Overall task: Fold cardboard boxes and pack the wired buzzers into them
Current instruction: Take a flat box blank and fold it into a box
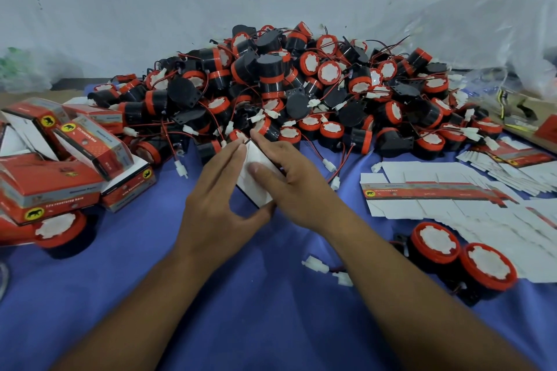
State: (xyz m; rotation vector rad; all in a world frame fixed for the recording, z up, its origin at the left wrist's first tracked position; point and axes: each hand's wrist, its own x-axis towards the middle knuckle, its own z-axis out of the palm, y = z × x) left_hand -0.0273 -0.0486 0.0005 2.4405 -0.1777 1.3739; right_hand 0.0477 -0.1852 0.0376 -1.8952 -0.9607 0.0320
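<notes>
While left hand [215, 190] and right hand [294, 182] both grip the half-folded white cardboard box [256, 190] btwn them, its long axis points away twd the heap. Black-and-red wired buzzers [301, 93] pile just beyond the fingertips on blue cloth surface [256, 295]; two loose buzzers [437, 241] sit nearer right hand.

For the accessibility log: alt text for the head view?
The left hand and right hand hold a white box over a blue cloth. A pile of buzzers lies behind; folded boxes sit left, flat blanks right.
</notes>
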